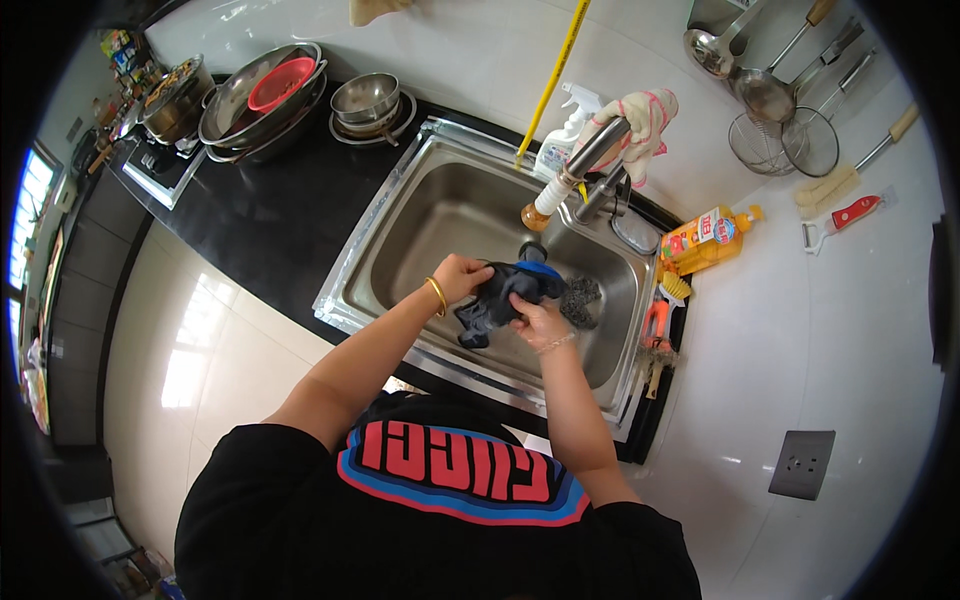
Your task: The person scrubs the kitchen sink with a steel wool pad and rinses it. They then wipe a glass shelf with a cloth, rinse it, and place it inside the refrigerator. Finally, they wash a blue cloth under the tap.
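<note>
My left hand [463, 279] and my right hand [538, 321] both grip a dark, bunched cloth [510, 294] over the stainless steel sink [420, 225]. A bright blue patch shows along the cloth's far edge. The left fingers pinch its upper left side, while the right thumb lies across its lower right part. One end of the cloth hangs down toward the basin floor. Just right of the cloth, a grey wire scouring pad [580, 301] rests in the sink. The faucet [553, 193], with a white and amber spout end, reaches over the basin beyond my hands.
Stacked metal bowls [365, 101] and a large basin [225, 112] holding a red bowl [281, 84] stand on the black counter [277, 202]. A spray bottle [562, 131] is behind the sink. Orange dish soap [705, 240] and brushes [671, 289] line its right side. Ladles and strainers [765, 94] hang above.
</note>
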`<state>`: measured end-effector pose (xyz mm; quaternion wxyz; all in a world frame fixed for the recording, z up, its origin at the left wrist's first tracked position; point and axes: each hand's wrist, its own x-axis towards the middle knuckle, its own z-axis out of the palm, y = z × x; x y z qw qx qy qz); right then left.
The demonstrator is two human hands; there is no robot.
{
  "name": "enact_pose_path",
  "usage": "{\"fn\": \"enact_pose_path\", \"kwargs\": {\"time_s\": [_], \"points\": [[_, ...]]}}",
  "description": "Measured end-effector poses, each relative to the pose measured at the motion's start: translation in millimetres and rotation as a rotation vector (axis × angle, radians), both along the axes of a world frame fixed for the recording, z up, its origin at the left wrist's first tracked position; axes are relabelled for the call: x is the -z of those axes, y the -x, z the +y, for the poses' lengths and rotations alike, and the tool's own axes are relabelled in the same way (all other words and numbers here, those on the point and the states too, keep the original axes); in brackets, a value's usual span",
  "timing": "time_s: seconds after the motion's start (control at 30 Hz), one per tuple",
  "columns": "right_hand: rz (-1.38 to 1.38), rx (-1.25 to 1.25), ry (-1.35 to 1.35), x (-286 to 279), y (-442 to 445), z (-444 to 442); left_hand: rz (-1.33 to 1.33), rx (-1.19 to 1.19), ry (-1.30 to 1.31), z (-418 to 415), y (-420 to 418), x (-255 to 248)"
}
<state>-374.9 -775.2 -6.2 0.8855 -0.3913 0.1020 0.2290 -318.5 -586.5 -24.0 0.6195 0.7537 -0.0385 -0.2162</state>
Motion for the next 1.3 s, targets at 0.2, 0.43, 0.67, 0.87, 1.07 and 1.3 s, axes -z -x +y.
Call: {"fn": "enact_pose_path", "kwargs": {"time_s": [0.2,0.43,0.67,0.87,1.07,1.3], "points": [[0.023,0.244,0.321,24.2,-8.1,0.8,-0.254,-0.211,-0.297,-7.5,8.6,-24.7],[-0.045,0.363,0.823,50.3,-19.8,-55.7,-0.223,-0.597,-0.2,21.5,-16.1,-15.2],[-0.563,-0.355,1.424,-17.0,-14.1,-79.4,-0.558,0.511,-0.857,39.4,-20.3,-65.4],[-0.888,-0.232,1.462,-65.4,-19.6,-95.1,-0.596,0.439,-0.446,46.6,-25.8,-93.5],[-0.032,0.324,-0.063,12.4,-30.4,-66.2,0.546,-0.071,0.992,-5.9,-14.1,-47.1],[-0.848,0.136,1.297,-46.8,23.3,70.8,0.745,-0.046,0.996,-24.9,1.2,70.2]]}}
